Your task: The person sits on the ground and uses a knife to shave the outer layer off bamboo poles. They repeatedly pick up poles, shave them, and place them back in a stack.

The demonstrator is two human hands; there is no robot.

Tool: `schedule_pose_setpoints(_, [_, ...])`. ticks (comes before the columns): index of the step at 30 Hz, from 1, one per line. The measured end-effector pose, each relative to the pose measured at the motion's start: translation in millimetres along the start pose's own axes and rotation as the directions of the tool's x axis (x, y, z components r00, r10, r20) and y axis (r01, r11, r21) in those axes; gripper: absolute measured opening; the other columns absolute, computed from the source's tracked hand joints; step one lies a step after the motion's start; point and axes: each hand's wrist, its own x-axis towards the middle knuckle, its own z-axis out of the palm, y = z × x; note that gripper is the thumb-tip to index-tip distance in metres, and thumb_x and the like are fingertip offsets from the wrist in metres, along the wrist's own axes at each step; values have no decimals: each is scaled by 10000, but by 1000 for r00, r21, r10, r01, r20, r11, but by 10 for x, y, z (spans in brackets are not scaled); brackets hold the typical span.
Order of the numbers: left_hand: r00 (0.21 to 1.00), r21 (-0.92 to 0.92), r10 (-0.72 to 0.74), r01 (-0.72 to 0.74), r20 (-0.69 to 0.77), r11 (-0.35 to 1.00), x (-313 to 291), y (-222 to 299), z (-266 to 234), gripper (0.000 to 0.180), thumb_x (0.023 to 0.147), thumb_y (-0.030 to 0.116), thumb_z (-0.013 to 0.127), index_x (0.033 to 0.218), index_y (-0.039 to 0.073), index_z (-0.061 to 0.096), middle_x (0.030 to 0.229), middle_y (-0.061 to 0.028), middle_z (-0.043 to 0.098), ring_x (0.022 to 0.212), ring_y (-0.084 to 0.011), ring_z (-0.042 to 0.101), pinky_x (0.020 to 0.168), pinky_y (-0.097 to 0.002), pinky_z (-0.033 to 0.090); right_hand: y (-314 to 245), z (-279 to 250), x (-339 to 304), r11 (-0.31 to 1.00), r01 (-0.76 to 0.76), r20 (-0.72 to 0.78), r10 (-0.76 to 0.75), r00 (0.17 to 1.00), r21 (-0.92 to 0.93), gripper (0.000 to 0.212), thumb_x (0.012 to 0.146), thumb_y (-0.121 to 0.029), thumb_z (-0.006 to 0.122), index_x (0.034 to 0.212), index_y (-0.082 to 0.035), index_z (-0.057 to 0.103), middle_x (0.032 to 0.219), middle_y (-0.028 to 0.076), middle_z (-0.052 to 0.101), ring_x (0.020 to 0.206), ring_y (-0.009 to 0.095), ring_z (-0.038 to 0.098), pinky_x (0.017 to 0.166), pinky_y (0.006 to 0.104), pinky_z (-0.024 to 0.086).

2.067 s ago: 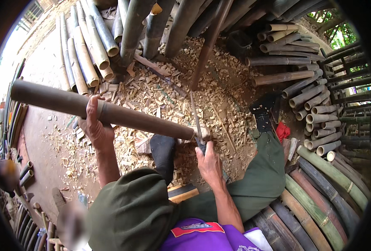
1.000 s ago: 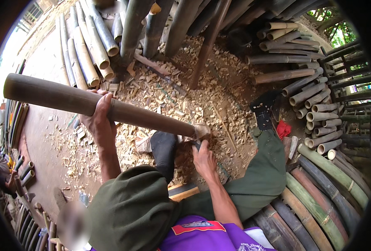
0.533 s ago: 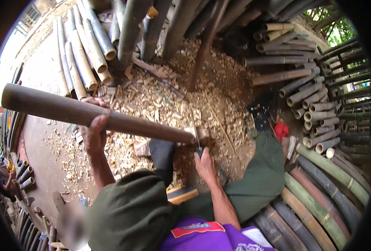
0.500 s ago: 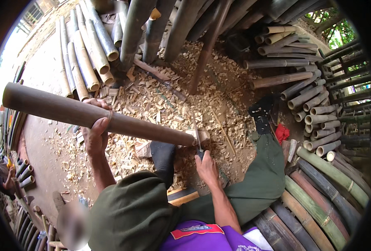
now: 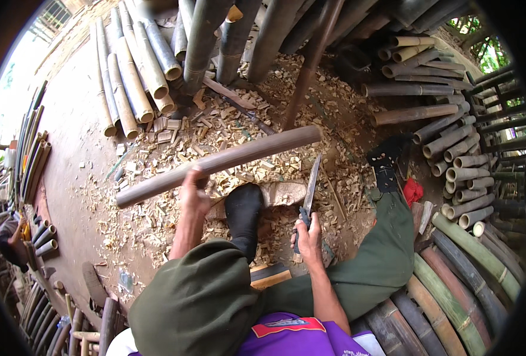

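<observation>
A brown bamboo tube [image 5: 251,154] is held in the air over the wood chips, its right end tilted upward and away. My left hand [image 5: 193,191] is closed round it left of its middle; the fingers on the far side are partly hidden and a little blurred. My right hand [image 5: 309,238] grips the dark handle of a long knife [image 5: 313,183], whose blade points up and away, apart from the tube. Below the tube lies a pale wood block [image 5: 284,193], with my black-socked foot [image 5: 243,210] against it.
Wood chips [image 5: 174,139] cover the ground. Bamboo poles [image 5: 135,77] lie at the far left, and cut tubes [image 5: 459,160] are stacked at the right. Long poles [image 5: 447,285] lie beside my right leg. A red cloth-like thing [image 5: 413,191] sits near my right foot. Another person [image 5: 9,240] is at the far left.
The bamboo tube has swung round, so its right end is raised and farther off. It has come away from the block and the knife. The knife now points upward, clear of the tube.
</observation>
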Motion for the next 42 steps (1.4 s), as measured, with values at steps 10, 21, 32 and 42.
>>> schedule_pose_setpoints(10, [460,581,374,-736,806,-347,190,-111,549,702,691,111,784,1349,90,541,1339,-208,534,1287,-373,495,1077,-494,422,920,153,374,921,115,-120,-171,978,-372,398,1061,-385,575,1123,-1,492,767,89,622,515,187,649,483,338,518])
schedule_pose_setpoints(21, [306,355,250,-917,919,-183,-250,519,1079,597,625,72,829,1201,43,674,1107,-150,659,1075,-337,656,957,-425,539,959,30,415,883,78,-114,-147,983,-464,785,1046,-409,567,1542,125,276,1261,311,595,1022,390,667,864,465,549])
schedule_pose_setpoints(32, [542,-4,739,-806,401,592,-773,1530,1051,460,863,142,813,1231,-12,585,888,-114,706,749,-209,704,679,-354,592,128,36,104,964,-65,-55,52,997,-259,765,989,-343,666,1483,150,352,1247,383,616,1032,496,669,887,530,529])
schedule_pose_setpoints(42, [809,-123,552,-538,202,834,-45,707,447,302,823,60,870,1049,13,676,887,-84,721,792,-179,718,708,-328,592,-149,64,-87,762,137,-22,-195,981,-633,345,1007,-295,632,1151,-23,477,892,287,686,869,521,667,701,581,503])
